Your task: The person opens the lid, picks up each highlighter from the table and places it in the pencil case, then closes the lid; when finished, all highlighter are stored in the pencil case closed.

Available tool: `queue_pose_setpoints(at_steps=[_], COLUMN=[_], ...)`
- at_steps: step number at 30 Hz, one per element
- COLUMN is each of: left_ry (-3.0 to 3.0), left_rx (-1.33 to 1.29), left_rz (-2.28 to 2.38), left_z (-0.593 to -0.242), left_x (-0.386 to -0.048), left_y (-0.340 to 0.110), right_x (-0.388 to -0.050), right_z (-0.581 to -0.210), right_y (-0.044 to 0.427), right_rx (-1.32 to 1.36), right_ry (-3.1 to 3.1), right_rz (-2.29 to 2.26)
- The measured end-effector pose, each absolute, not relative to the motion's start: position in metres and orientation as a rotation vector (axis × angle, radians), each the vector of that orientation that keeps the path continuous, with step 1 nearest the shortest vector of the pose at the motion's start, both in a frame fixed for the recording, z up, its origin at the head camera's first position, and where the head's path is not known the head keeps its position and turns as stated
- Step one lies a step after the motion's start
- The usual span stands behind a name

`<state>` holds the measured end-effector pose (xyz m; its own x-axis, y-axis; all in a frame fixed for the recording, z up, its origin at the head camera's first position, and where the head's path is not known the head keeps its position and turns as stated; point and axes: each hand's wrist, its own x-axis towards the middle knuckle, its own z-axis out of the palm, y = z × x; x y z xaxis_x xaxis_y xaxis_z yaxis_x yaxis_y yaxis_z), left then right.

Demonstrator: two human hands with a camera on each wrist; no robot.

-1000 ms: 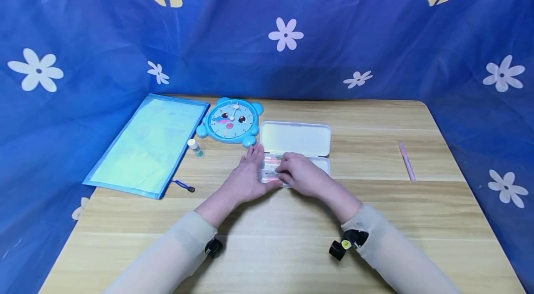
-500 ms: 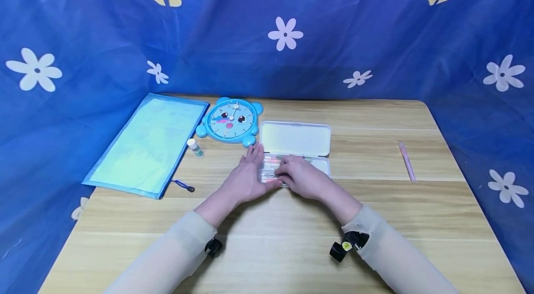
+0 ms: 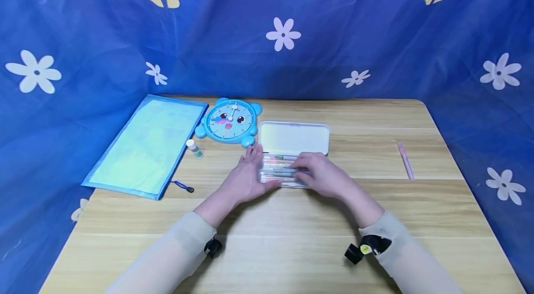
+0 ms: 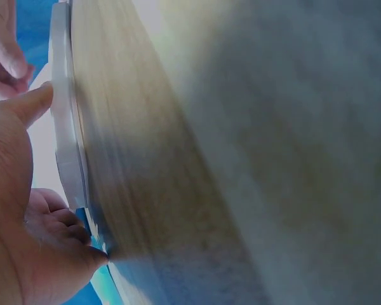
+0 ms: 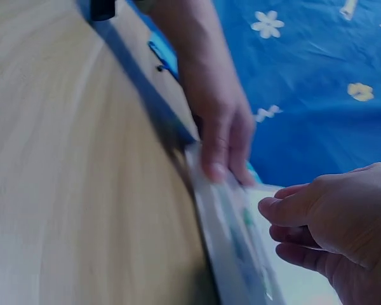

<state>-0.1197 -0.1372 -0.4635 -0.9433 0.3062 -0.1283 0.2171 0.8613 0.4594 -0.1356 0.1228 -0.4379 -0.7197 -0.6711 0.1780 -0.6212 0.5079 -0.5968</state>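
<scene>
An open white pencil case (image 3: 294,138) lies at mid-table, its lid tipped back. Several pens (image 3: 277,173) lie lengthwise in its lower half. My left hand (image 3: 246,178) rests at the case's left end with fingers extended and the thumb on the near edge; the left wrist view shows that thumb (image 4: 35,105) touching the case wall. My right hand (image 3: 321,173) is over the case's right part, fingers loosely bent, and hides some of the pens. In the right wrist view, nothing shows between the fingertips (image 5: 270,206).
A blue toy clock (image 3: 231,120) stands behind my left hand. Left of it lie a small white-capped glue stick (image 3: 194,149) and a blue-edged zip folder (image 3: 146,145) with its zip pull (image 3: 183,186). A pink pen (image 3: 405,161) lies far right. Blue cloth (image 3: 313,67) hangs behind the table.
My right hand has shifted right along the case, with its fingertips drawn away from the pens, so more of them show. The left hand stays in place.
</scene>
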Motion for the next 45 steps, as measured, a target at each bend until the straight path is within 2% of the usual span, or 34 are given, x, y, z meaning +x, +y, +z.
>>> queue_pose_setpoints(at_steps=[21, 26, 34, 45], left_ry=[2.842, 2.842, 2.835, 2.837], left_rx=[0.382, 0.381, 0.378, 0.378], left_rz=[0.671, 0.67, 0.684, 0.683], left_z=[-0.465, -0.464, -0.464, -0.465], left_x=[-0.12, -0.121, -0.12, -0.122], left_y=[-0.138, -0.138, -0.137, -0.136], right_x=[-0.12, -0.12, -0.125, -0.133], right_z=[-0.439, -0.444, -0.456, -0.481], right_y=[0.292, 0.324, 0.353, 0.36], right_rx=[-0.62, -0.388, 0.032, 0.107], right_ry=[3.128, 3.2, 3.152, 3.241], right_rz=[-1.164, -1.125, -0.994, -0.833])
